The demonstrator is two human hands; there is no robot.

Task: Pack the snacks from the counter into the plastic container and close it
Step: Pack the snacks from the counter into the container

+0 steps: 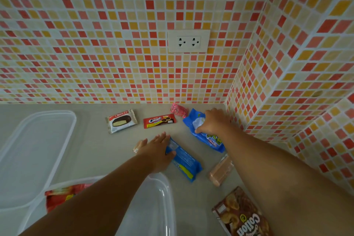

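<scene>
The clear plastic container (162, 193) stands open at the near edge, with a red snack pack (63, 195) inside. Its lid (38, 140) lies to the left. My left hand (157, 149) reaches over the container with straight fingers, and its thumb touches a blue cookie pack (185, 165). My right hand (212, 122) grips the top of a blue snack bag (208, 138) near the wall corner. A Choco Pie (121, 120), a red Cream-O pack (159, 120) and a small pink pack (179, 110) lie along the back.
A pinkish wafer pack (221, 170) and a brown Collon box (241, 214) lie on the counter under my right forearm. A small beige pack (137, 146) peeks out by my left hand. Tiled walls meet in a corner at the right, with a socket (188, 41) above.
</scene>
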